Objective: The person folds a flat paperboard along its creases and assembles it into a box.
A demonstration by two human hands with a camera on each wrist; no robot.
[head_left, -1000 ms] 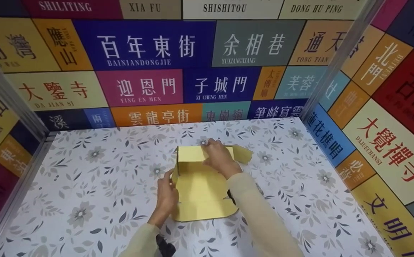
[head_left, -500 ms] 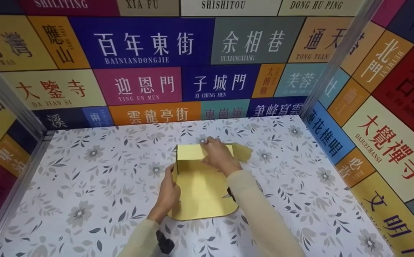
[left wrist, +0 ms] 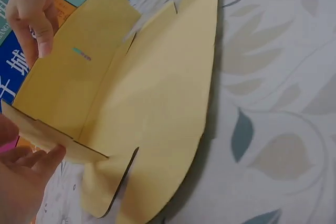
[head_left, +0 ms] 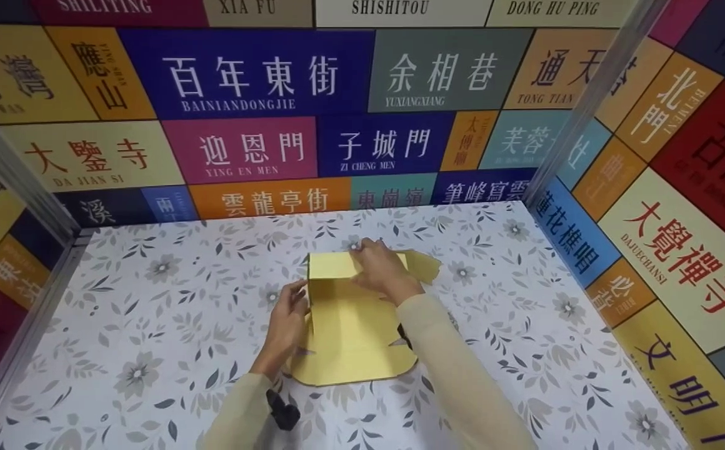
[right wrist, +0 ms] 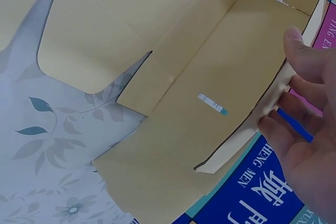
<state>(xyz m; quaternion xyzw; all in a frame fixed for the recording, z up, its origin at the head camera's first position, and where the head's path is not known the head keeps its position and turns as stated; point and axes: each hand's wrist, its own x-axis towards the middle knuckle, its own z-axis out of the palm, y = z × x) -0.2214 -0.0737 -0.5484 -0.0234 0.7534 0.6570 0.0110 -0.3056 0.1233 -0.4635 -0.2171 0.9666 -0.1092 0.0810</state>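
A partly folded yellow cardboard box (head_left: 356, 331) lies on the patterned table, its back wall and left side flap (left wrist: 47, 132) raised. My right hand (head_left: 380, 269) grips the back wall's upper edge; the right wrist view shows the thumb on the inner side and the fingers outside. At the box's left, my left hand (head_left: 284, 325) touches the outer face of the raised side flap with its fingers. A small slot (right wrist: 212, 103) shows in the back wall. From the back wall's right end, another flap (head_left: 425, 265) sticks outward. The front panel lies flat with rounded corners.
White table covering (head_left: 150, 325) with grey flowers and leaves surrounds the box. Colourful panels with Chinese lettering (head_left: 244, 75) stand behind and at both sides. Metal posts (head_left: 565, 137) mark the corners. Both forearms reach in from the near edge.
My left hand has shifted slightly left and its fingers have moved outside the side flap, uncovering the box's front left slit. My right hand stays on the back wall.
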